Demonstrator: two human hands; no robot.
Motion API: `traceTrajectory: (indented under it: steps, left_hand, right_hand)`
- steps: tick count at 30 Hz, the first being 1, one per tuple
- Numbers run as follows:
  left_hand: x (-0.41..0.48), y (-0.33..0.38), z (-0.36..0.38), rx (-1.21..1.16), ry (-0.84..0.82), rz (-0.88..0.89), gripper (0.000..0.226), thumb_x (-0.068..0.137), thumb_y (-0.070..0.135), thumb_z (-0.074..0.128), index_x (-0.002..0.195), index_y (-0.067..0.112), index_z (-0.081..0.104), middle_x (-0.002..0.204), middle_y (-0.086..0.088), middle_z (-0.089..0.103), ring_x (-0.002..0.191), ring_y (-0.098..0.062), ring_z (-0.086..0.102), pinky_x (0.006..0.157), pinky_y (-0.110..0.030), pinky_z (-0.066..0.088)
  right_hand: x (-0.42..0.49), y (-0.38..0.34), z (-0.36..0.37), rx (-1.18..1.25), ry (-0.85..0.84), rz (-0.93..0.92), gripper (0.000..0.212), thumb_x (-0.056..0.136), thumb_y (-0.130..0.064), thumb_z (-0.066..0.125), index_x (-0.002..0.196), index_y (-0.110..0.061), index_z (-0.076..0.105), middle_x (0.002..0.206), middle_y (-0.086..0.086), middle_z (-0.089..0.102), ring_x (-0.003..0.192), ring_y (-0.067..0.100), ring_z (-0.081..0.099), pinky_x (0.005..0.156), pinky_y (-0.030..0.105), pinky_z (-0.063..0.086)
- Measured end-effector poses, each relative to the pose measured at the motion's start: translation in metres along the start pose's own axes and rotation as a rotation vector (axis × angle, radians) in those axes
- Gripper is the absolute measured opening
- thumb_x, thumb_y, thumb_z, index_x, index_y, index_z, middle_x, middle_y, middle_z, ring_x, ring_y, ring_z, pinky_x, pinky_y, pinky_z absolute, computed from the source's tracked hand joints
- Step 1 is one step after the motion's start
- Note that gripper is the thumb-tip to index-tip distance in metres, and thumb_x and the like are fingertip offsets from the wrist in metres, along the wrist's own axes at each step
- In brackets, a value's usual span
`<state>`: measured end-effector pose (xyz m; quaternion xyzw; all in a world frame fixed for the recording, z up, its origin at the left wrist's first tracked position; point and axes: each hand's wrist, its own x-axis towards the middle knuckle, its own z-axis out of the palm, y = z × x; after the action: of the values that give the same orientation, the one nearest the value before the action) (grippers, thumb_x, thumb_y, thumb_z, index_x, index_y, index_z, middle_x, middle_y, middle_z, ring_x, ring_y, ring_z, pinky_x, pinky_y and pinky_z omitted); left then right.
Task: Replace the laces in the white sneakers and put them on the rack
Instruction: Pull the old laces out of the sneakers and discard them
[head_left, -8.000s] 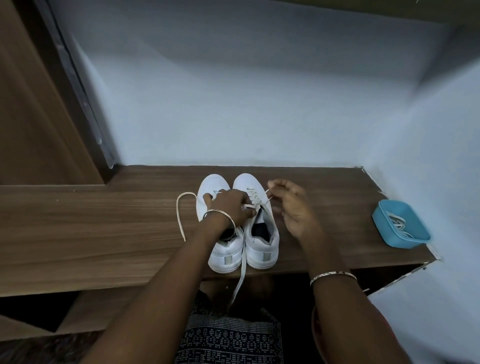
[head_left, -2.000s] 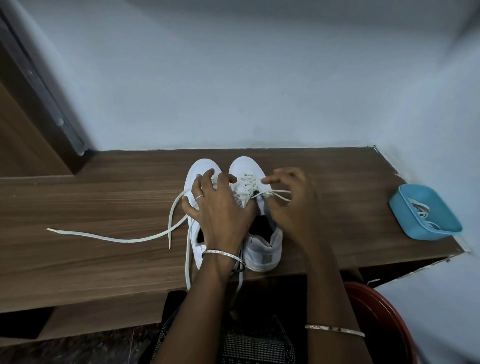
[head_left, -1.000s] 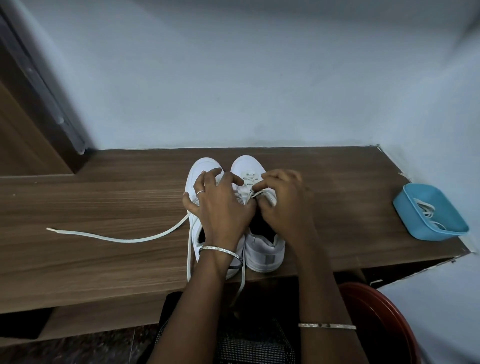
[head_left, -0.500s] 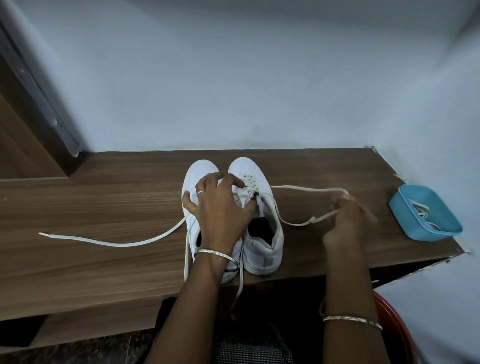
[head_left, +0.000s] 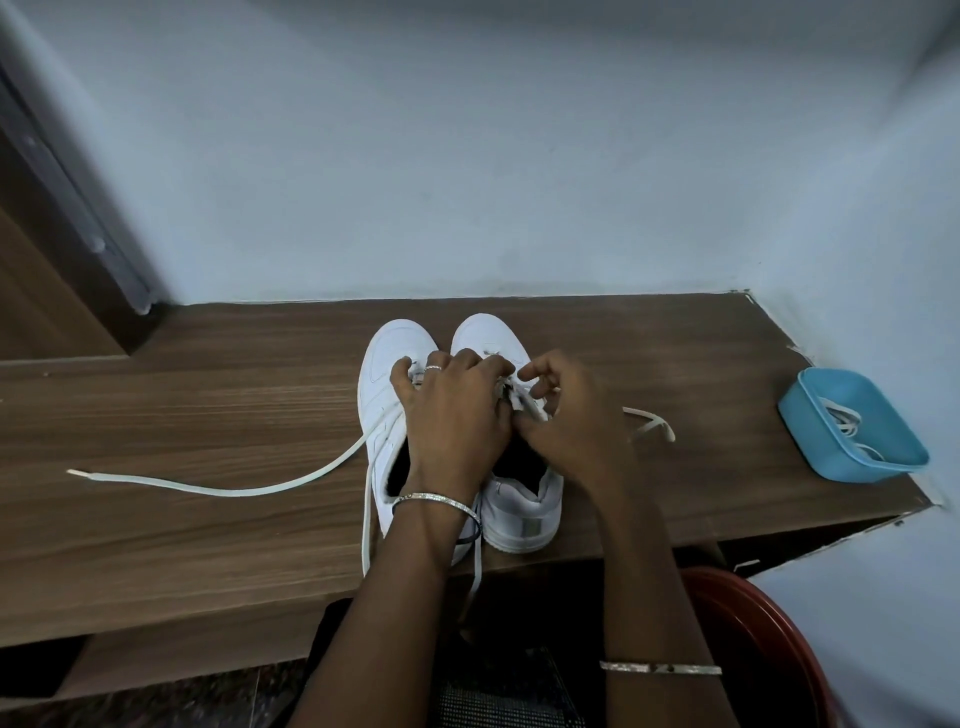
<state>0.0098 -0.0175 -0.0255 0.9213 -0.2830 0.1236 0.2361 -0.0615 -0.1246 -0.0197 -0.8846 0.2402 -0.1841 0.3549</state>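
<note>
Two white sneakers stand side by side on the wooden shelf (head_left: 208, 415), toes to the wall: the left sneaker (head_left: 387, 384) and the right sneaker (head_left: 519, 504). My left hand (head_left: 454, 421) lies over both tongues, its fingers curled down on the laced part. My right hand (head_left: 563, 415) is at the right sneaker's eyelets, fingertips pinching its white lace (head_left: 652, 418), which loops out to the right. Another long lace end (head_left: 208, 486) trails left across the shelf.
A blue tray (head_left: 893, 452) with more white laces sits near the shelf's right end, beside the wall. A red round seat (head_left: 769, 649) is below at the right. Wooden door frame at the far left.
My right hand, which had pulled the lace out to the right, has come back to the right sneaker's eyelets. The lace now lies slack on the shelf. My left hand stayed on the sneakers.
</note>
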Motion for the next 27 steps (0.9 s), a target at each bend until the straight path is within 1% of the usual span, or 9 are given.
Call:
traceTrajectory:
  steps: [3, 6, 9, 14, 17, 20, 22, 24, 27]
  left_hand:
    - [0.002, 0.001, 0.005, 0.044, 0.028, 0.016, 0.02, 0.081, 0.025, 0.063, 0.098, 0.034, 0.07, 0.096, 0.007, 0.069, 0.1, -0.022, 0.061, 0.103, -0.052, 0.022]
    - [0.005, 0.001, 0.006, 0.057, 0.06, 0.001, 0.012, 0.082, 0.031, 0.065, 0.092, 0.03, 0.071, 0.089, 0.006, 0.07, 0.094, -0.021, 0.063, 0.101, -0.049, 0.023]
    - [0.008, 0.001, 0.007, 0.042, 0.07, -0.036, 0.012, 0.083, 0.036, 0.06, 0.089, 0.031, 0.069, 0.085, 0.008, 0.069, 0.092, -0.018, 0.061, 0.098, -0.045, 0.023]
    - [0.009, -0.002, 0.008, -0.055, 0.082, -0.034, 0.008, 0.086, 0.034, 0.052, 0.09, 0.03, 0.059, 0.098, 0.01, 0.061, 0.098, -0.017, 0.055, 0.092, -0.043, 0.025]
    - [0.012, -0.004, 0.005, -0.148, 0.018, -0.052, 0.01, 0.092, 0.035, 0.05, 0.098, 0.028, 0.056, 0.107, 0.01, 0.057, 0.108, -0.018, 0.051, 0.097, -0.043, 0.023]
    - [0.016, -0.008, -0.008, -0.393, -0.062, -0.116, 0.005, 0.096, 0.034, 0.05, 0.097, 0.03, 0.053, 0.102, 0.012, 0.054, 0.109, -0.016, 0.048, 0.1, -0.041, 0.023]
    - [0.023, -0.013, -0.022, -0.638, -0.123, -0.205, 0.006, 0.096, 0.031, 0.054, 0.09, 0.031, 0.053, 0.094, 0.012, 0.056, 0.098, -0.015, 0.053, 0.1, -0.043, 0.032]
    - [0.031, -0.018, -0.039, -0.912, -0.122, -0.235, 0.011, 0.094, 0.027, 0.057, 0.084, 0.031, 0.052, 0.087, 0.004, 0.061, 0.083, -0.015, 0.056, 0.09, -0.045, 0.043]
    - [0.04, -0.027, -0.068, -1.193, -0.033, -0.285, 0.009, 0.094, 0.007, 0.053, 0.093, 0.016, 0.051, 0.087, -0.009, 0.063, 0.078, -0.018, 0.058, 0.071, -0.026, 0.047]
  right_hand:
    - [0.0, -0.002, 0.003, -0.034, 0.052, 0.035, 0.019, 0.077, -0.025, 0.074, 0.093, -0.025, 0.063, 0.075, -0.012, 0.064, 0.069, 0.005, 0.061, 0.065, 0.031, 0.051]
    - [-0.001, 0.0, 0.001, -0.029, 0.126, 0.096, 0.011, 0.079, -0.026, 0.075, 0.085, -0.022, 0.067, 0.068, -0.011, 0.063, 0.068, 0.003, 0.06, 0.062, 0.027, 0.044]
    - [-0.001, 0.002, 0.002, 0.022, 0.172, 0.152, 0.013, 0.078, -0.032, 0.077, 0.079, -0.023, 0.069, 0.065, -0.01, 0.067, 0.064, 0.004, 0.064, 0.062, 0.029, 0.051]
    - [-0.002, 0.001, 0.01, 0.083, 0.255, 0.252, 0.013, 0.078, -0.033, 0.075, 0.076, -0.024, 0.067, 0.066, -0.01, 0.066, 0.065, 0.007, 0.064, 0.068, 0.035, 0.055]
    - [-0.007, -0.003, 0.018, 0.09, 0.326, 0.312, 0.011, 0.079, -0.033, 0.07, 0.078, -0.023, 0.065, 0.067, -0.01, 0.065, 0.071, 0.013, 0.065, 0.072, 0.036, 0.053]
    - [-0.013, -0.009, 0.023, 0.092, 0.371, 0.33, 0.011, 0.081, -0.033, 0.068, 0.08, -0.023, 0.062, 0.069, -0.01, 0.063, 0.072, 0.015, 0.063, 0.07, 0.034, 0.05]
    - [-0.015, -0.01, 0.024, 0.096, 0.384, 0.319, 0.011, 0.082, -0.03, 0.067, 0.08, -0.022, 0.061, 0.069, -0.009, 0.062, 0.071, 0.016, 0.062, 0.068, 0.034, 0.049]
    - [-0.015, -0.01, 0.025, 0.086, 0.401, 0.304, 0.011, 0.082, -0.028, 0.067, 0.079, -0.02, 0.06, 0.067, -0.01, 0.061, 0.069, 0.016, 0.061, 0.064, 0.031, 0.046]
    - [-0.017, -0.013, 0.024, 0.058, 0.406, 0.294, 0.011, 0.082, -0.026, 0.068, 0.078, -0.021, 0.059, 0.068, -0.01, 0.06, 0.068, 0.017, 0.059, 0.064, 0.03, 0.044]
